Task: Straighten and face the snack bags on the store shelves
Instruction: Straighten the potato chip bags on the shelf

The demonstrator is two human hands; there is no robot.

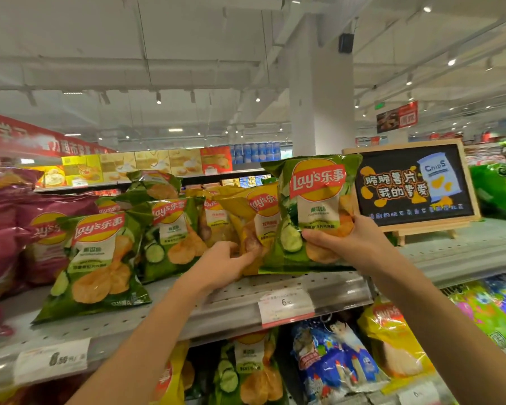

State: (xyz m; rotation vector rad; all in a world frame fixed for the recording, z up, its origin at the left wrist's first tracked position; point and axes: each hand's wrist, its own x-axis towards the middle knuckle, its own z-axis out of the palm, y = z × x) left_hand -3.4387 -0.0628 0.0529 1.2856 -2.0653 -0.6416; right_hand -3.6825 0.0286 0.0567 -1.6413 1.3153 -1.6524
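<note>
In the head view, the right hand (338, 244) grips a green Lay's cucumber chip bag (311, 211) upright at the top shelf's (319, 283) front edge, while the left hand (231, 260) pinches the yellow Lay's bag (257, 217) just behind it. The facing step seems under way; next, the green bag likely needs setting square, logo forward. Price tags (285, 305) read 6.50, and the chalkboard sign (411, 185) shows "Chips".

top shelf: free room and obstacles

bare shelf (450, 252) strip along the front edge, widest right of the held green bag (313, 211). chalkboard sign (412, 182) on its easel blocks the back right. crowded chip bags (170, 229) fill the left and middle; price tags (285, 308) line the rail.
</note>
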